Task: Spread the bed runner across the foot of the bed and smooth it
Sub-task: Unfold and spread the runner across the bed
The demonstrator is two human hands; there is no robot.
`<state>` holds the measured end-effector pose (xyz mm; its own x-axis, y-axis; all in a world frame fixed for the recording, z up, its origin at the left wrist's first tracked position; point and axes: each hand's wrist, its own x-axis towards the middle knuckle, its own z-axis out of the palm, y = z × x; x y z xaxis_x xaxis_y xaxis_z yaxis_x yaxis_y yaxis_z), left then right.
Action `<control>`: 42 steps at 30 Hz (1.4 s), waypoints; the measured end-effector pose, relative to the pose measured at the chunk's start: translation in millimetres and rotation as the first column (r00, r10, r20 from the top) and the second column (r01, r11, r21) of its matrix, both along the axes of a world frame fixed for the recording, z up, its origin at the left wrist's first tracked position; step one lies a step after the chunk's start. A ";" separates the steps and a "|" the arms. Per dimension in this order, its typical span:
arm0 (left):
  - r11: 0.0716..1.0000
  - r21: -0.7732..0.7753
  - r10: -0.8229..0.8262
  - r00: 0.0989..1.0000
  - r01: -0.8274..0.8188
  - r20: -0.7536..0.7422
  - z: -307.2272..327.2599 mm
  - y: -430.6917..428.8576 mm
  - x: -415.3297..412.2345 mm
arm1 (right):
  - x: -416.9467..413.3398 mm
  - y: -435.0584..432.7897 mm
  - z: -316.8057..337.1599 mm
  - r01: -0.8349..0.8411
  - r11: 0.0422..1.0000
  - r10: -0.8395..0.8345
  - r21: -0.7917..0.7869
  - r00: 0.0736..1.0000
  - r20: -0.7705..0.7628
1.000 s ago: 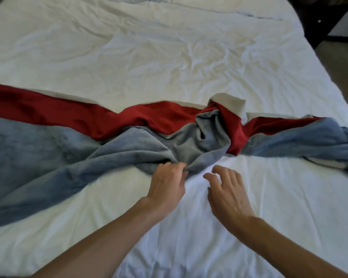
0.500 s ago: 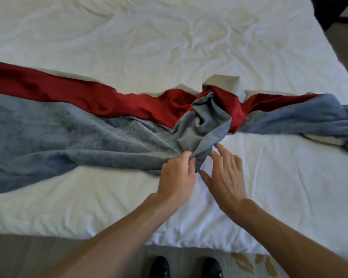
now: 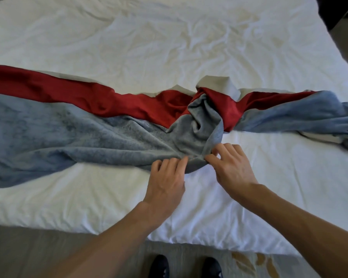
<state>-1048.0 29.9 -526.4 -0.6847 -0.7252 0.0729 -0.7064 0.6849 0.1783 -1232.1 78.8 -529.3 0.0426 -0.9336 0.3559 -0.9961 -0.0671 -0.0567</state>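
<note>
The bed runner [image 3: 72,133], grey-blue with a red band along its far side and a pale lining, lies across the white bed [image 3: 169,41] from left to right. Its left part lies fairly flat; the middle is twisted into a bunched knot, and the right end is crumpled near the bed's right edge. My left hand [image 3: 167,177] pinches the runner's near grey edge just below the knot. My right hand [image 3: 229,165] sits right beside it, fingertips gripping the same edge fold.
The bed's wrinkled white cover stretches far ahead. Its near edge runs along the bottom, with grey patterned carpet [image 3: 28,249] below and my two black shoes [image 3: 187,266]. Dark furniture [image 3: 338,11] stands at the top right corner.
My right hand has moved forward from the bare sheet onto the runner's edge beside my left hand. The runner's left part has been drawn flatter. The view has pulled back, revealing floor and shoes.
</note>
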 end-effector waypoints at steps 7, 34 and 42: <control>0.989 -0.138 -0.054 0.998 0.049 -0.032 -12.7 -1.8 -3.5 | -27.3 28.2 5.4 -0.077 0.993 0.082 0.084 0.995 -0.058; 0.949 -0.280 -0.151 0.988 0.143 -0.007 -38.2 -26.0 50.4 | 52.9 -8.1 -29.3 -0.161 0.965 0.206 0.208 0.954 -0.219; 0.954 -0.224 -0.167 0.974 0.199 0.152 -34.6 -27.8 41.1 | 59.1 -8.4 -25.7 -0.171 0.968 0.183 0.186 0.982 -0.050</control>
<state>-1006.9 2.1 -560.9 -0.8190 -0.5592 0.1287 -0.5712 0.8160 -0.0893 -1173.0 70.3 -555.0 0.2307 -0.9574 0.1739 -0.9713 -0.2374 -0.0181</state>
